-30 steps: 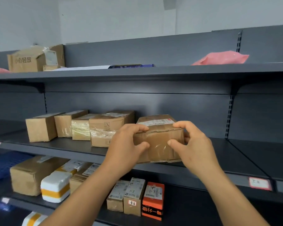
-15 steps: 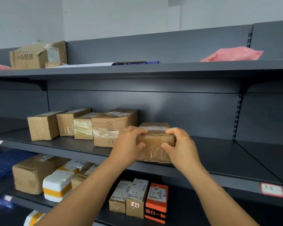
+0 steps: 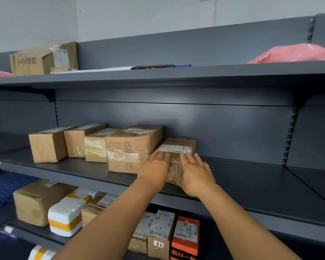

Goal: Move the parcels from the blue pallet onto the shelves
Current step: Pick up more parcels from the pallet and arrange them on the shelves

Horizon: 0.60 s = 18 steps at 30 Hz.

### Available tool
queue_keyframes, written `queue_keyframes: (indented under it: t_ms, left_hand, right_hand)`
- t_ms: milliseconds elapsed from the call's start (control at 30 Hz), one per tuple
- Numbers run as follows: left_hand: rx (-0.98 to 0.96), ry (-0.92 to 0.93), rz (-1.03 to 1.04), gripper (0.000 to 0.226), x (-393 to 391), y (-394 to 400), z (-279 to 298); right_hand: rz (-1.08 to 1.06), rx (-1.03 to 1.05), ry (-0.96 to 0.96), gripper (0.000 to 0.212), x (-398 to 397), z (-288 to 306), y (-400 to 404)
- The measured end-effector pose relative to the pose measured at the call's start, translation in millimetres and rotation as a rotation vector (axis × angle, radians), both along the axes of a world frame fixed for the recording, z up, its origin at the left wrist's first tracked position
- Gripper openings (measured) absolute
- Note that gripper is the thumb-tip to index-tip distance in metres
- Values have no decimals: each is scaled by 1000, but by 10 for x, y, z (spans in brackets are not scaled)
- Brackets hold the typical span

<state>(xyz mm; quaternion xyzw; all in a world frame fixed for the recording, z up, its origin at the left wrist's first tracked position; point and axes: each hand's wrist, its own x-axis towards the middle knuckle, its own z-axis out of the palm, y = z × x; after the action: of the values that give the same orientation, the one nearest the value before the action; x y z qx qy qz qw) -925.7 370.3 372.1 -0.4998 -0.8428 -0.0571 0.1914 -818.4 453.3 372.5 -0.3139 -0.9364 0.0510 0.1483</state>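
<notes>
A small brown cardboard parcel (image 3: 178,145) with a white barcode label lies on the dark grey middle shelf (image 3: 251,182), tight against the right side of a taped box (image 3: 131,149). My left hand (image 3: 155,170) and my right hand (image 3: 194,173) press flat against the parcel's front face, fingers straight. Their backs hide most of that face. A strip of the blue pallet (image 3: 2,190) shows at the far left, behind the shelving.
Three more brown boxes (image 3: 47,145) line the middle shelf to the left. The top shelf carries a large carton (image 3: 36,61) and pink bags (image 3: 289,54). The lower shelf holds a white foam box (image 3: 66,216), an orange box (image 3: 185,239) and several labelled parcels.
The parcel was gripped by both hands at the shelf's front edge. It has gone down onto the shelf and slid back beside the taped box, and both hands have flattened against it.
</notes>
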Motion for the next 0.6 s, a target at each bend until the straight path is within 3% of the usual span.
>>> queue_keyframes:
  t_ms: [167, 600]
  left_hand:
    - [-36, -7, 13, 85, 123, -120, -62]
    - [24, -146, -319, 83, 1183, -1069, -356]
  right_hand:
    - [-37, -23, -57, 105, 138, 6, -106]
    - [-266, 11, 1, 97, 1379, -382, -1244]
